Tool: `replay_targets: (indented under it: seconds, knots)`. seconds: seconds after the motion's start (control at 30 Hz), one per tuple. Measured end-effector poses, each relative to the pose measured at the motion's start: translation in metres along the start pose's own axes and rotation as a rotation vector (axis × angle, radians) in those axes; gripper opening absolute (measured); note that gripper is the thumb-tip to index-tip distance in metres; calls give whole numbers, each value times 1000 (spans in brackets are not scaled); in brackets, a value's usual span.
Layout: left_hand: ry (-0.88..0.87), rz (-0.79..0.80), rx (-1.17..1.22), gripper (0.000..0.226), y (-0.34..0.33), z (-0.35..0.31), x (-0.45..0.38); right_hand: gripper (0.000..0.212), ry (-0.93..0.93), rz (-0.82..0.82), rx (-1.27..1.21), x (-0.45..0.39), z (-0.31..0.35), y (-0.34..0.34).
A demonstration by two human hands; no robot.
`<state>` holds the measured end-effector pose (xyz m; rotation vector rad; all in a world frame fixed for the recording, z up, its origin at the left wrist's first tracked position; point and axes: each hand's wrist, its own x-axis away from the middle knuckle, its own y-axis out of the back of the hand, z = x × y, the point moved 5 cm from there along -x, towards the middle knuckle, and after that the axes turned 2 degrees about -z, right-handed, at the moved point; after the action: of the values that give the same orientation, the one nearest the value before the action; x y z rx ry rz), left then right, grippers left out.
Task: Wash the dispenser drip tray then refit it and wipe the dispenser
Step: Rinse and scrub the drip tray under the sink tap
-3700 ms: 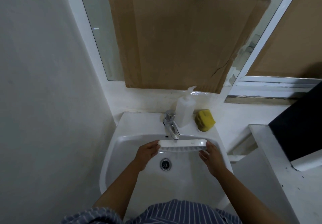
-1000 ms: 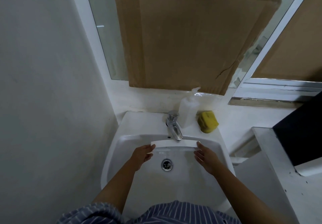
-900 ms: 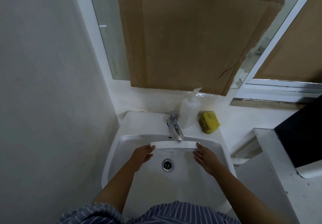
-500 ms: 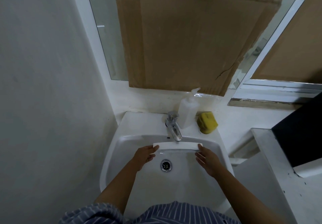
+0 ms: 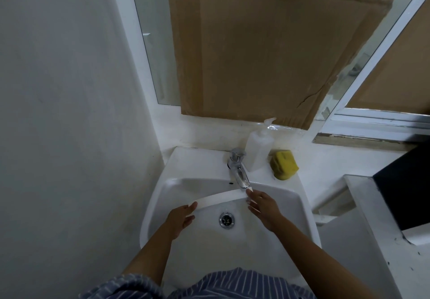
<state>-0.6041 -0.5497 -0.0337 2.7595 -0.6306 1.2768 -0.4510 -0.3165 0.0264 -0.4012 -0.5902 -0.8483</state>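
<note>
Cardboard sheet (image 5: 267, 50), propped against the window above the sink: black print along its top edge, upside down and cut off by the frame. One short word shows, roughly four characters, not reliably legible. Beside it, outlined boxes of handling symbols, only partly in view. Pump bottle (image 5: 258, 150) beside the tap: no legible label. No other readable text, brand or number.

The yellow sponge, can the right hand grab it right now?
Probably not yet: the right hand holds one end of the drip tray. Otherwise the way to the yellow sponge looks clear.
</note>
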Motion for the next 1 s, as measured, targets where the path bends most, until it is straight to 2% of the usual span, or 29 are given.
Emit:
replay_targets:
  seconds: [0.07, 0.17, 0.33, 0.5, 0.67, 0.73, 0.83, 1.0]
  knots:
    - [4, -14, 14, 38, 5, 0, 0, 25, 2, 0, -5, 0, -1, -5]
    - [4, -13, 18, 18, 7, -1, 1, 23, -43, -18, -88, -2, -3, -8]
    - [-59, 59, -15, 39, -4, -7, 2, 22, -60, -41, -56, -2, -6, 4]
    - [-157, 94, -125, 39, -34, -20, 5, 29, -65, -141, -104, -6, -18, 35]
    - [-275, 97, -255, 36, -70, -32, 7, 8, -80, -227, -150, -6, -29, 65]
    - [-322, 112, -302, 37, -84, -37, 10, 14, -106, -256, -209, -6, -31, 75]
    - [-364, 140, -347, 32, -101, -42, 13, 35, -129, -250, -233, 0, -27, 78]
    - [-328, 157, -367, 23, -119, -49, 15, 26, -197, -231, -338, 7, -26, 80]
